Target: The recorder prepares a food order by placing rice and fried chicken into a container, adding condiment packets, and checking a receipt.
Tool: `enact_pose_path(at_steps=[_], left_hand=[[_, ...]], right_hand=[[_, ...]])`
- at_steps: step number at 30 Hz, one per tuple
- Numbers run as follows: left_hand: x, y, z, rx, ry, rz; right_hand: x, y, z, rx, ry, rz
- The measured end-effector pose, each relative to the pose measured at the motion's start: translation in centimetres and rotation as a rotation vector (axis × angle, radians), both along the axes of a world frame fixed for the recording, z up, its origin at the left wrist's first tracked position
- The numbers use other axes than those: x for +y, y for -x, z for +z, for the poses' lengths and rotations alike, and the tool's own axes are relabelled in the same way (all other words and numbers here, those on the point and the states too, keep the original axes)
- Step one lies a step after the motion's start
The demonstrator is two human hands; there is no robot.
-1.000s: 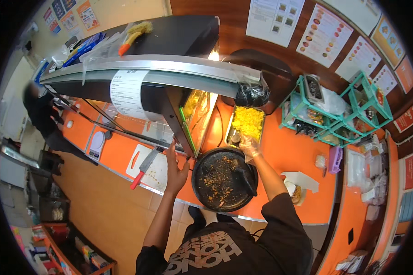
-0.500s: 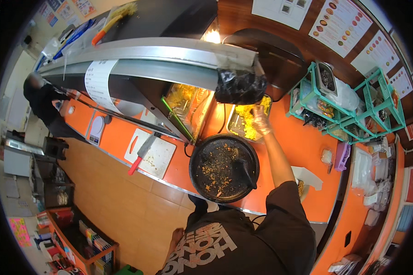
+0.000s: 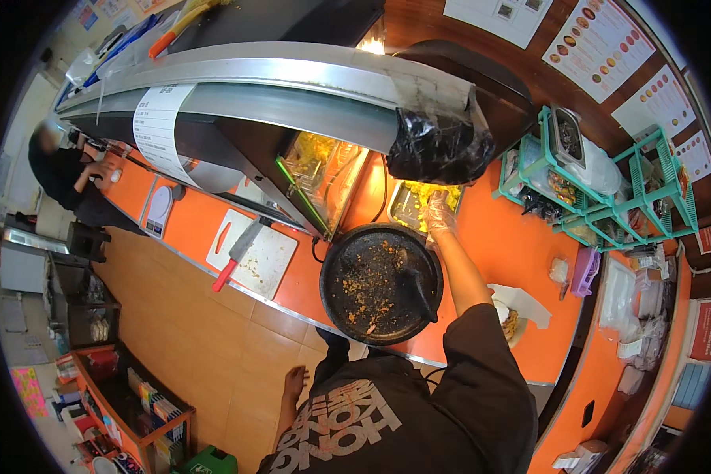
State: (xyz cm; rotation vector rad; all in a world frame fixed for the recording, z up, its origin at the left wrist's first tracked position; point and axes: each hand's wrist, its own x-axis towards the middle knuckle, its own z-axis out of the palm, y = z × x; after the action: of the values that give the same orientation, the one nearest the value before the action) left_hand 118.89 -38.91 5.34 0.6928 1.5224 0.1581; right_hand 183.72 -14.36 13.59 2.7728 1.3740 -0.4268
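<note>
My right hand, in a clear plastic glove, reaches over the near right side of a metal tray. Its fingers are bent together around some of the yellow shredded food in there; the fingertips show poorly. Left of that forearm is a round black stone mortar, with brown crumbs inside and a dark pestle leaning on its right. My left hand hangs low by my side, away from the counter, with loose fingers apart and nothing in it. An open white takeaway box with food stands right of my right forearm.
A glass display case and its metal-edged top overhang the counter's far side. On the left lie a white cutting board and a red-handled knife. Green baskets stand right. Another person is at the far left.
My right hand has drawn back toward me, from the middle of the tray to its near right side. My left hand has swung out to the left and shows more. The view has shifted slightly.
</note>
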Motion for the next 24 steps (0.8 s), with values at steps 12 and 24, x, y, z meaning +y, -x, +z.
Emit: enact_pose_path(at_steps=[12, 24], left_hand=[[-1.6, 1.9, 0.7, 0.109, 0.034, -0.149], [-8.1, 10.7, -3.8, 0.120, -0.415, -0.804]], right_hand=[[-0.6, -7.3, -7.7, 0.060, -0.423, 0.215], [-3.9, -0.1, 7.2, 1.594, -0.563, -0.860]])
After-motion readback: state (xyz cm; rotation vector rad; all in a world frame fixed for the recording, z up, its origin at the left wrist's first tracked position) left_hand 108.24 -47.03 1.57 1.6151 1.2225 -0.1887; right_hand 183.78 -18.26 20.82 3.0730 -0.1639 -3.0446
